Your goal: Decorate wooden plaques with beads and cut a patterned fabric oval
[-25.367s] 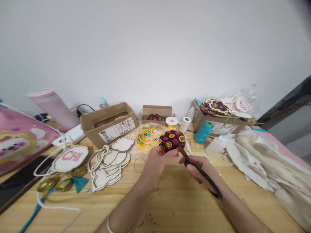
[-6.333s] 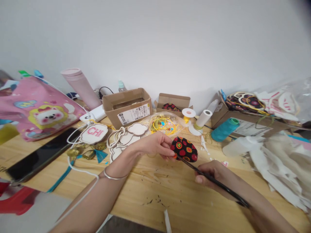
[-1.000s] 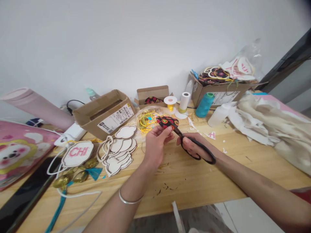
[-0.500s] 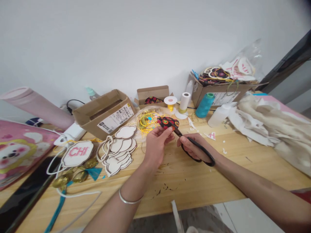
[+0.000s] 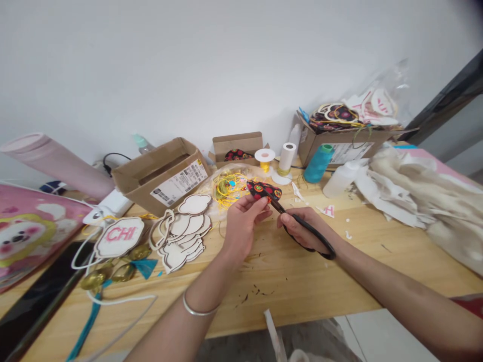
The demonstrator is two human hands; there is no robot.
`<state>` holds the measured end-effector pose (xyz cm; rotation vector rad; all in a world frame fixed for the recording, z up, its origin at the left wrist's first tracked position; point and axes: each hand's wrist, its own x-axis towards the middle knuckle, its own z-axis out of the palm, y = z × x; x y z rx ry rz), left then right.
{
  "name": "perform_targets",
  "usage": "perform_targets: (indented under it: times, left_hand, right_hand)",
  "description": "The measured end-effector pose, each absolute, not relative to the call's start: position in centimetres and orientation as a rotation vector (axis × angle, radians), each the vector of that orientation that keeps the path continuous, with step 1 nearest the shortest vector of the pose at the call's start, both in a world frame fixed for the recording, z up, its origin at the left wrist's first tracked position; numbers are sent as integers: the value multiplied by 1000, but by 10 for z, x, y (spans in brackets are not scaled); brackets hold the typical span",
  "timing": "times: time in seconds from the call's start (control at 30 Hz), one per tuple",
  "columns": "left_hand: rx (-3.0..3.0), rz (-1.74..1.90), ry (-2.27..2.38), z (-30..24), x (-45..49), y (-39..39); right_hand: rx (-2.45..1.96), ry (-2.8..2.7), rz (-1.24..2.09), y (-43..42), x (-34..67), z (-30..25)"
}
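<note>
Left hand pinches fabric piece; right hand grips scissors touching it.

I see matt printed cloth on the padded piece, glossy black scissors, a pale, smooth-grained wooden table, matt cardboard on the box, a shiny metal bangle

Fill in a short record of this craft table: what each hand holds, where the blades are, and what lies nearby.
Left hand: pinches the fabric piece
Right hand: holds the scissors
Blades: meet the fabric piece's lower right edge
Left of the hands: wooden cutouts, CHI tag
Behind the hands: box, teal spool
Surface: wooden table
</note>
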<state>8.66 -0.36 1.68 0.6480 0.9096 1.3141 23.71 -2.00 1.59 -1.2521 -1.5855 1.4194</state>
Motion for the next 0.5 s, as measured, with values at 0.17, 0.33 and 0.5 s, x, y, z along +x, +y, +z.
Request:
perform_targets:
  times: [0.17,0.33,0.5]
  left_hand:
    - [656,1303,907,17,87,-3]
    - [672,1293,926,17,86,-3]
    - [708,1242,901,22,84,-3]
  right_hand:
    - [-1261,-1587,1427,-20,239,18]
    - [-1276,-1596,1411,-21,241,19]
    - [-1270,-1646,1409,-20,242,16]
